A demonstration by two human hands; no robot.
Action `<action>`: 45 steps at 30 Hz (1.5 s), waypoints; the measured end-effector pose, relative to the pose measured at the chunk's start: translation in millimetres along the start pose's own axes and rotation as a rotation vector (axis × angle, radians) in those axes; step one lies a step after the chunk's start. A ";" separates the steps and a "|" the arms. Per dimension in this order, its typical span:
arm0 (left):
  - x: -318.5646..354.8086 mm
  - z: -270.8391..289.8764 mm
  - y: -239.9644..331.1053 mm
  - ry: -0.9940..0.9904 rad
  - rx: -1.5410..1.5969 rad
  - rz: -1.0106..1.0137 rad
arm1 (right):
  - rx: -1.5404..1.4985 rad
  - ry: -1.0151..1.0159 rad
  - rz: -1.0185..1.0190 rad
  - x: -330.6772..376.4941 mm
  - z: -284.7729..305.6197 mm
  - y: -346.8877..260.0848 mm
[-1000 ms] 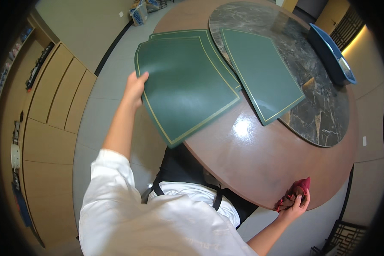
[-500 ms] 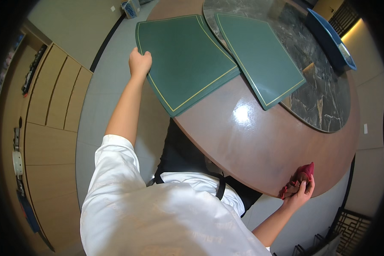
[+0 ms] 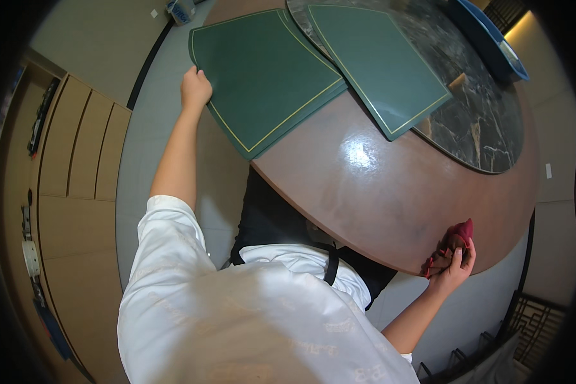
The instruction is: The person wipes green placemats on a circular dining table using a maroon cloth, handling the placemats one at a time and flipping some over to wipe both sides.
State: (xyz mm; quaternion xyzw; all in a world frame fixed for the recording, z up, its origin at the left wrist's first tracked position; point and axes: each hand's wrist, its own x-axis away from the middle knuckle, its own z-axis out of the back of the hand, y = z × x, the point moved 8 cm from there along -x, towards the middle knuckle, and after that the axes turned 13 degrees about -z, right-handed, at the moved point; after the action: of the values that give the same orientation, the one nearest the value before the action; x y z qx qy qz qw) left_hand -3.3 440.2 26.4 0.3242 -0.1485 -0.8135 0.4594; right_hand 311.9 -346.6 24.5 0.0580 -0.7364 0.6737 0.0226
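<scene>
The nearer green placemat (image 3: 265, 77) overhangs the edge of the round brown worktop (image 3: 377, 198), and the left hand (image 3: 195, 88) grips its outer edge, fingertips hidden beneath. A second green placemat (image 3: 377, 64) lies partly on the dark marble turntable (image 3: 486, 128). The right hand (image 3: 453, 262) is closed in a tight grip on a bunched red cloth (image 3: 457, 235) at the worktop rim. A blue tray (image 3: 493, 45) is cut off at the top.

floor (image 3: 137, 147): grey | cabinets (image 3: 64, 211): light wood panels (left side) | table (image 3: 390, 192): round, glossy brown
</scene>
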 end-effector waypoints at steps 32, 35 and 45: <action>28.4 10.9 44.3 -0.247 -0.359 0.148 | -0.017 0.006 0.018 -4.1 3.2 5.9; 28.1 1.4 15.9 -0.195 -0.079 0.189 | 0.005 -0.014 -0.027 -2.9 -1.6 4.9; 39.0 -27.9 6.6 -0.085 0.576 0.293 | -0.012 0.018 0.000 1.1 -3.6 -1.2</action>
State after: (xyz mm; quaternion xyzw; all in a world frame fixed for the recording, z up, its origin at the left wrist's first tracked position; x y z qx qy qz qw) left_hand 5.3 405.3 -6.1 0.3817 -0.4367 -0.6762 0.4542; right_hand 310.7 -343.2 26.2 0.0518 -0.7402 0.6698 0.0297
